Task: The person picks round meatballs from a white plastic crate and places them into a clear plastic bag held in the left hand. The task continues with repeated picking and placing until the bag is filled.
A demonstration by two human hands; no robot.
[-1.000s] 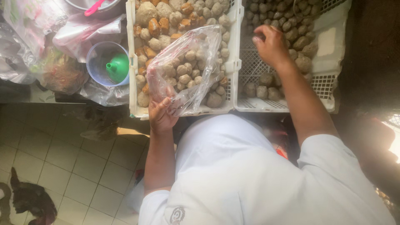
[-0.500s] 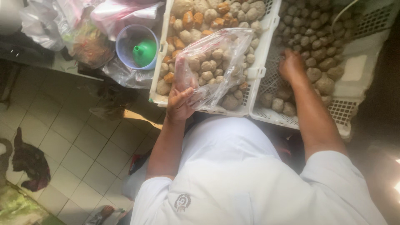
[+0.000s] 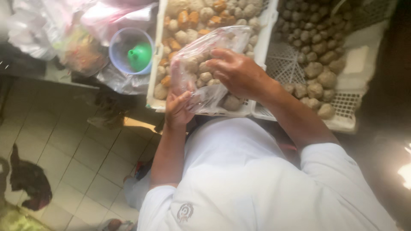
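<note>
The left hand pinches the lower edge of a clear plastic bag, fingers closed on the film. The bag (partly filled with pale round balls) hangs over a white slotted crate of similar balls. The right hand lies against the bag's side with fingers curled; whether they clamp the film is hard to tell. Left of the fingers sits a bowl holding a green funnel.
</note>
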